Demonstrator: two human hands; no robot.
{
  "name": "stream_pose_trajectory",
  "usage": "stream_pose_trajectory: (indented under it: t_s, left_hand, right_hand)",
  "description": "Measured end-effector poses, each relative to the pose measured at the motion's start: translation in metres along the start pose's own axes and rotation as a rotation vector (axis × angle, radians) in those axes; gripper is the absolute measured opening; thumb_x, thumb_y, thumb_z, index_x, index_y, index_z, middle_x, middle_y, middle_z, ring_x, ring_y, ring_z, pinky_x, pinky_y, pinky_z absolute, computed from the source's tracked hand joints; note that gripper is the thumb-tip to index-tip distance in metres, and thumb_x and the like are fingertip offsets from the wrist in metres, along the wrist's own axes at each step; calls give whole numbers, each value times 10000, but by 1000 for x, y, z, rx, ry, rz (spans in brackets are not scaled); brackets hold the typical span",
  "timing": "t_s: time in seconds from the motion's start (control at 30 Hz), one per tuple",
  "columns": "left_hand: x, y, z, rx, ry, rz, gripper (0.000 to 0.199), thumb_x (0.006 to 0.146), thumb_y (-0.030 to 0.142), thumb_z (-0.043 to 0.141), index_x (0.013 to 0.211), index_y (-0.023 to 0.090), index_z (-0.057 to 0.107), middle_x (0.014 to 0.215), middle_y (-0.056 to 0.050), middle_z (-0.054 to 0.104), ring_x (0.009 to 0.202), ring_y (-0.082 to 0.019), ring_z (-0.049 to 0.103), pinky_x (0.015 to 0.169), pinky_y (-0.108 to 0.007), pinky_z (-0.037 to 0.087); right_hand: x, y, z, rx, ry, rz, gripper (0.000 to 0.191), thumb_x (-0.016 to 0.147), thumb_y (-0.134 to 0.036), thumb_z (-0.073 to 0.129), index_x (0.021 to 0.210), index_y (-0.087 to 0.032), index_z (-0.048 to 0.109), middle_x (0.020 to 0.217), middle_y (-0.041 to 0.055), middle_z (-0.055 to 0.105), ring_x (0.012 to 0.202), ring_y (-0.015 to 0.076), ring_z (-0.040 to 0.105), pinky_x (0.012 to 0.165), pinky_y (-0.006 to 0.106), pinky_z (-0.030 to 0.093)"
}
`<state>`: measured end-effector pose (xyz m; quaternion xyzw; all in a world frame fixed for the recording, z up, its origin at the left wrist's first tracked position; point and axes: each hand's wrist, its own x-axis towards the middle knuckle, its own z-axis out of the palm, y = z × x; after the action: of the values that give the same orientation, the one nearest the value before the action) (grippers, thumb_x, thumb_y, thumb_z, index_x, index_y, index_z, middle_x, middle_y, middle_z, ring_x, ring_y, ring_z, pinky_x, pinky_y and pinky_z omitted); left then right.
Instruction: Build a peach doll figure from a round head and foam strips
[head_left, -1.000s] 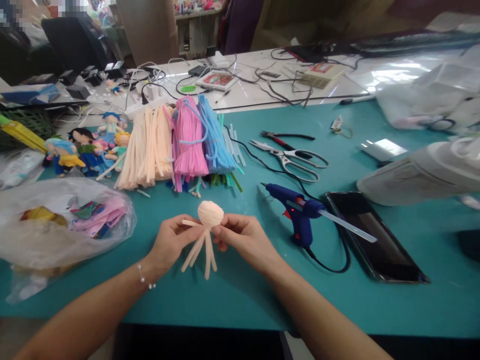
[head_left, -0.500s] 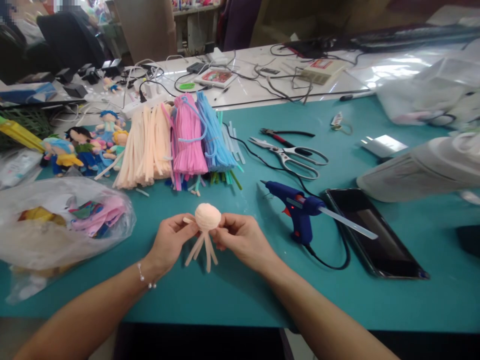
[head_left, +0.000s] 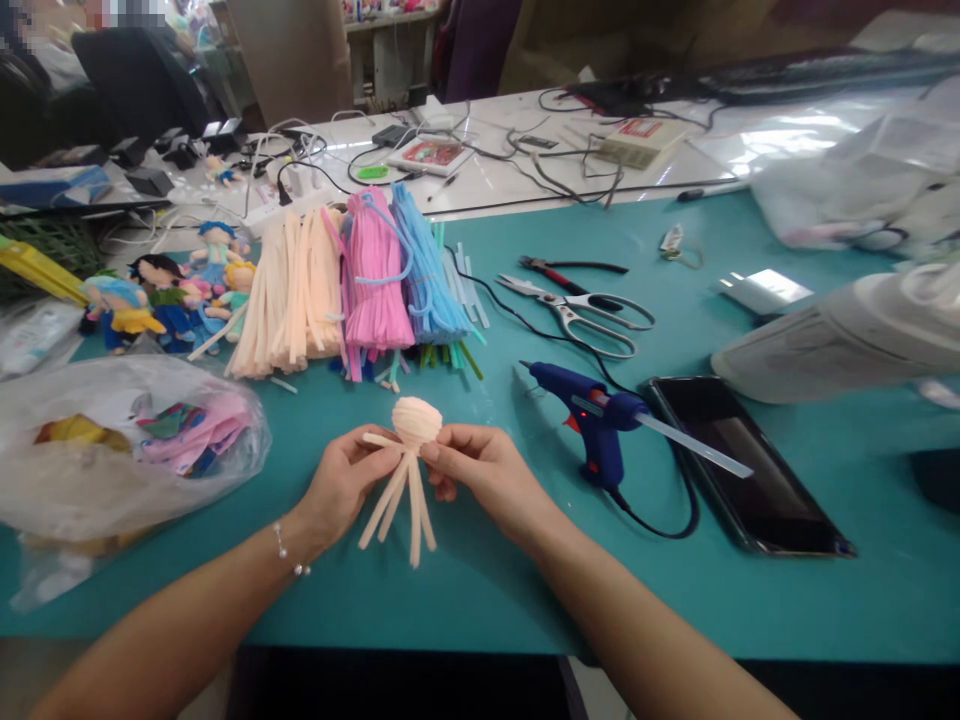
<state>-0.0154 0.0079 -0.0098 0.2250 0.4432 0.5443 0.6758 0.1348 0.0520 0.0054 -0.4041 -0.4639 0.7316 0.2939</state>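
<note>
- the left hand [head_left: 349, 480] pinches the pale peach figure [head_left: 417, 422] just below its head, thumb and fingers closed on it from the left.
- the right hand [head_left: 484, 470] grips the same figure from the right, thumb toward the near side.
- the figure is held over the near middle of the green mat [head_left: 480, 600]; its round head points up, thin legs splay downward, and one strip sticks out to the left.
- a beaded bracelet [head_left: 282, 542] circles the left wrist.
- beyond the hands, peach strips [head_left: 292, 295], pink strips [head_left: 379, 290] and blue strips [head_left: 431, 280] lie bundled, left to right.
- at left, a clear plastic bag [head_left: 82, 490] holds coloured scraps; small dolls [head_left: 165, 290] sit just beyond.
- at right, a blue glue gun [head_left: 600, 430] lies beside a black phone [head_left: 750, 470].
- farther off lie silver-handled scissors [head_left: 574, 315] and red-and-black pliers [head_left: 562, 285].
</note>
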Motion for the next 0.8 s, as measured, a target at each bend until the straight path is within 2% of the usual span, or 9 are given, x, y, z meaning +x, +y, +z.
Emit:
stream_pose_trajectory:
  t_s: [0.2, 0.43, 0.67, 0.8]
  left_hand:
    - [0, 1, -1, 0, -45, -103, 228, 576, 272, 787, 643, 135, 617, 584, -7, 656, 533, -123, 606, 535, -225, 477]
    - [-1, 7, 3, -9, -76, -183, 290, 511, 294, 815, 663, 136, 625, 596, -28, 667, 536, -143, 620, 559, -257, 502]
    - [1, 2, 2, 42, 56, -19, 329, 479, 311, 834, 592, 142, 575, 537, 19, 619, 482, -97, 556, 509, -224, 453]
    - [3, 1, 1, 22, 93, -8, 355, 455, 321, 847, 563, 134, 565, 534, 26, 615, 479, -85, 544, 503, -213, 437]
  right_hand:
    - [0, 1, 0, -18, 6, -11, 334, 633, -416, 730, 529, -148, 561, 476, -42, 527, 397, 52, 444, 438, 207, 335]
    - [-1, -2, 0, -7, 10, -5, 326, 618, -408, 736, 525, -151, 558, 464, -41, 525, 393, 55, 445, 428, 204, 336]
    - [-1, 0, 2, -47, 26, -8, 318, 614, -403, 734, 531, -159, 547, 446, -51, 503, 375, 54, 422, 402, 201, 331]
    - [-2, -1, 1, -74, 20, -10, 317, 630, -412, 716, 528, -154, 562, 463, -41, 522, 387, 58, 437, 416, 203, 339]
